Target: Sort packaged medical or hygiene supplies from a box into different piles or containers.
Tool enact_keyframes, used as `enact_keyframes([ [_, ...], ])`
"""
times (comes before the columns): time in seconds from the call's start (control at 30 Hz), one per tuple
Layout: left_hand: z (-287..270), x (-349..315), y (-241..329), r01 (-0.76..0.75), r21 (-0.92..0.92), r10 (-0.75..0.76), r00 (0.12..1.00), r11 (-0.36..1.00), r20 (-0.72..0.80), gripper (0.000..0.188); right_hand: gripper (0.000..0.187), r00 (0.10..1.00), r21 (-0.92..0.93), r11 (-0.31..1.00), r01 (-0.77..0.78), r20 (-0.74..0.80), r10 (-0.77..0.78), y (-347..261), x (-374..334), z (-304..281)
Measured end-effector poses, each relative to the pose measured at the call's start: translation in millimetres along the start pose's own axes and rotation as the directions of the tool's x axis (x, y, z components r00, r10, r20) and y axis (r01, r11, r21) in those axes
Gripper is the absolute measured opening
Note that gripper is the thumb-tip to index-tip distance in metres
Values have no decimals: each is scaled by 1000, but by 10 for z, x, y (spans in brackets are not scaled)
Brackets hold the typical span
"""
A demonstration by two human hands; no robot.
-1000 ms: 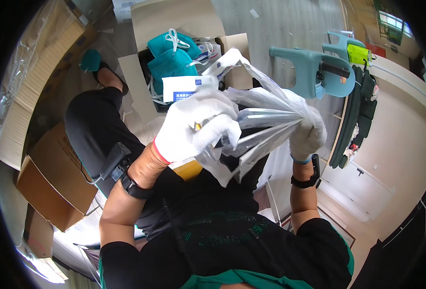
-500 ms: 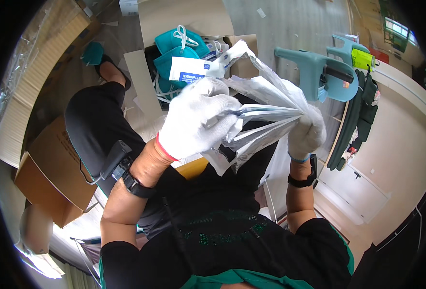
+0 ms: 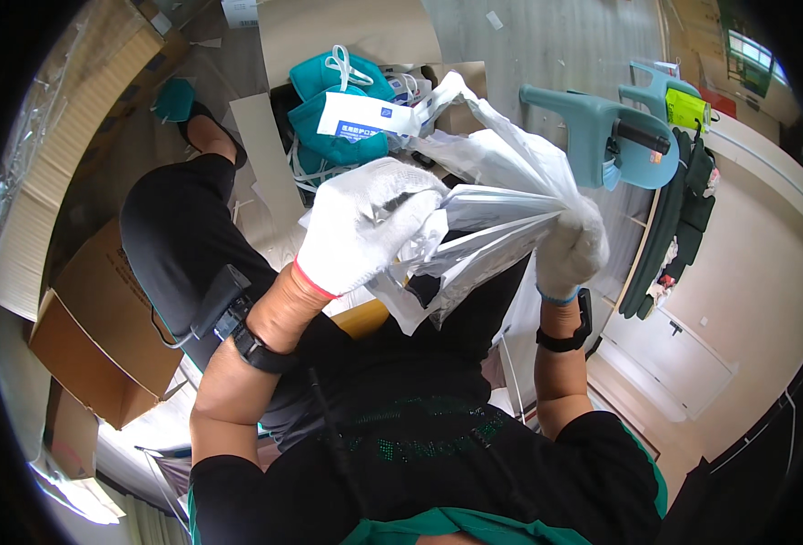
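Observation:
My left hand (image 3: 360, 222), in a white knit glove with a red cuff, pinches the near ends of a bundle of white plastic packets (image 3: 501, 204). My right hand (image 3: 572, 245), gloved in white with a blue cuff, grips the bundle's gathered other end. Between the hands the thin sheets fan out, creased, with loose corners hanging below. Just beyond, an open cardboard box (image 3: 351, 27) holds teal face masks (image 3: 333, 77) with white straps. A white packet with blue print (image 3: 365, 118) lies on top of them. The fingertips of both hands are partly hidden by plastic.
Light-blue plastic stools (image 3: 578, 136) stand at the far right, a dark-handled item on one. A yellow-green pouch (image 3: 685, 111) and dark green cloth (image 3: 665, 254) are beyond. Cardboard boxes (image 3: 102, 318) stand at left. Another teal mask (image 3: 176, 100) lies near my foot.
My left hand has turned slightly and lowered its knuckles, still pinching the packets. The right hand has shifted a little left with the gathered end.

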State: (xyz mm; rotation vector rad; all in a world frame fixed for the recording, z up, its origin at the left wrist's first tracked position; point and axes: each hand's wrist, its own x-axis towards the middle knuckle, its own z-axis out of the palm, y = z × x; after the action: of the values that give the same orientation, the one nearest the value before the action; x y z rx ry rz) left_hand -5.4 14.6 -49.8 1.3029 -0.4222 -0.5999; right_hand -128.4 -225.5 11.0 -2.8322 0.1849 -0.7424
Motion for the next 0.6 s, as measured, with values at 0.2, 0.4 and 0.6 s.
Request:
enact_keyframes([
  [0.2,2,20,-26,-112,151,115,993,982,-12,13,15,999,21,999,27,27,-28,17,5,42],
  [0.4,8,34,-221,-294,383,253,955,876,153,33,12,992,149,984,95,70,-107,-129,119,92],
  [0.6,-25,44,-288,11,293,-6,1000,956,-19,21,9,971,88,976,199,116,-208,-142,144,116],
])
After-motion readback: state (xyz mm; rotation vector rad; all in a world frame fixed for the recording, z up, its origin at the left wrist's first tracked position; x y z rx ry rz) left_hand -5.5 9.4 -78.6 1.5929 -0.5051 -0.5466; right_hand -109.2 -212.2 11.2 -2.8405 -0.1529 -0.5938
